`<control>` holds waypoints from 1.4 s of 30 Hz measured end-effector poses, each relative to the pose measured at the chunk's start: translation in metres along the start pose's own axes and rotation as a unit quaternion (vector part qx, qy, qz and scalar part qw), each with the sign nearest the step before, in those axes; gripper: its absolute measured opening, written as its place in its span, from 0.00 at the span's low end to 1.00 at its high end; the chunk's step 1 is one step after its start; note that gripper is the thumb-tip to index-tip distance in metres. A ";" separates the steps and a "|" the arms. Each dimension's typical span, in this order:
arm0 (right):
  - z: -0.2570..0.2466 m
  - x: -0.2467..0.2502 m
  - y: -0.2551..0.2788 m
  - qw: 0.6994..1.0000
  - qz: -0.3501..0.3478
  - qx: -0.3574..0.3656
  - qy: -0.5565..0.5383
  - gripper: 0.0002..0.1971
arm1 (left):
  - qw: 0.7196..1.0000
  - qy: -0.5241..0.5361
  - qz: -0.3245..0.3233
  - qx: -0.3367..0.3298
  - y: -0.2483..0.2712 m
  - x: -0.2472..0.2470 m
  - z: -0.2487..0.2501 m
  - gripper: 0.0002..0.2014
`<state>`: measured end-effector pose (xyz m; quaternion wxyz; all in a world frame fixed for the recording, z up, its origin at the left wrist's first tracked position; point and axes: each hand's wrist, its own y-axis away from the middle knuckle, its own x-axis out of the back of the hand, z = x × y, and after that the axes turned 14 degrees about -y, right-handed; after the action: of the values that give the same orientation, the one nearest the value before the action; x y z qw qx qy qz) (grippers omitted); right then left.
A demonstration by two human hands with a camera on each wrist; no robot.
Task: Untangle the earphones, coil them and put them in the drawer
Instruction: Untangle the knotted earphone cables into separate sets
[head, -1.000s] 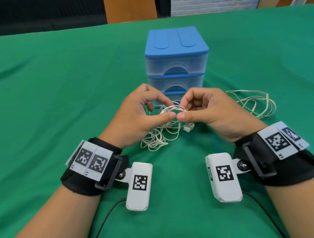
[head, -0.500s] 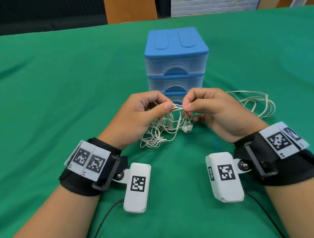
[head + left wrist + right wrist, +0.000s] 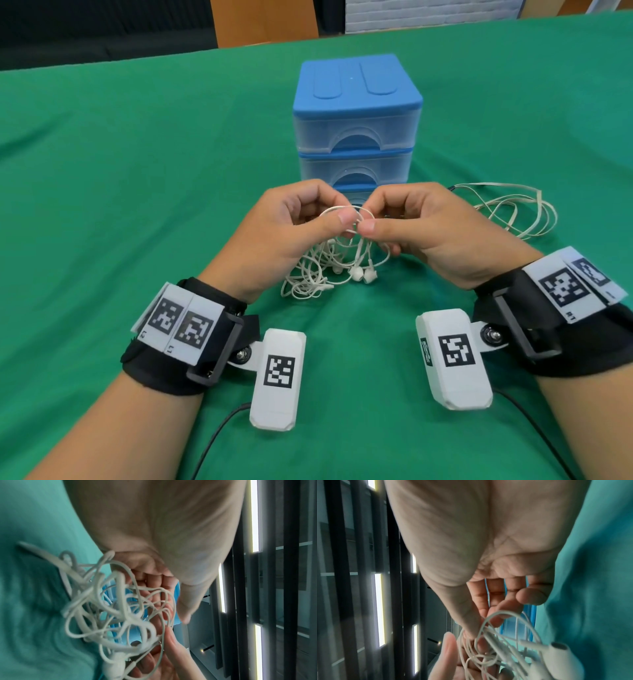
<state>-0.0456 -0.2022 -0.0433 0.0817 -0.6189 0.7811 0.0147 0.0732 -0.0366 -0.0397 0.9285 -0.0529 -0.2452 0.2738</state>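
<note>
A tangle of white earphones [image 3: 329, 263] hangs between my two hands just above the green table, its lower loops and buds [image 3: 359, 273] resting on the cloth. My left hand [image 3: 344, 216] pinches a cable loop between thumb and forefinger. My right hand [image 3: 368, 224] pinches the same loop right beside it, thumb tips almost touching. The left wrist view shows the knotted cable [image 3: 109, 609] bunched under the palm. An earbud [image 3: 559, 655] dangles close in the right wrist view. The blue drawer unit [image 3: 356, 116] stands directly behind my hands, all drawers closed.
A second, beige cable [image 3: 510, 212] lies in loose loops on the table right of my right hand. The green cloth [image 3: 137, 171] covers the whole table. Black wires [image 3: 219, 438] trail from the wrist cameras toward me.
The hands dropped slightly and the pinch points closed together again; the tangle sank so its buds and lower loops now lie on the cloth.
</note>
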 end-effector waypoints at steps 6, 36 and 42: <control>-0.003 0.000 0.002 0.999 -0.008 -0.004 -0.038 0.06 | 0.999 -0.005 0.043 -0.007 -0.001 0.002 -0.002 0.08; 0.001 -0.003 -0.001 0.997 0.014 -0.007 -0.082 0.08 | 1.000 0.000 0.017 0.015 0.002 -0.004 0.004 0.10; -0.001 -0.006 0.001 0.997 -0.030 0.000 -0.067 0.04 | 0.992 0.048 0.093 0.074 0.000 -0.004 0.009 0.03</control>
<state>-0.0454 -0.1959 -0.0413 0.1345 -0.6399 0.7547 0.0541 0.0661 -0.0388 -0.0336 0.9108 -0.0193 -0.1736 0.3740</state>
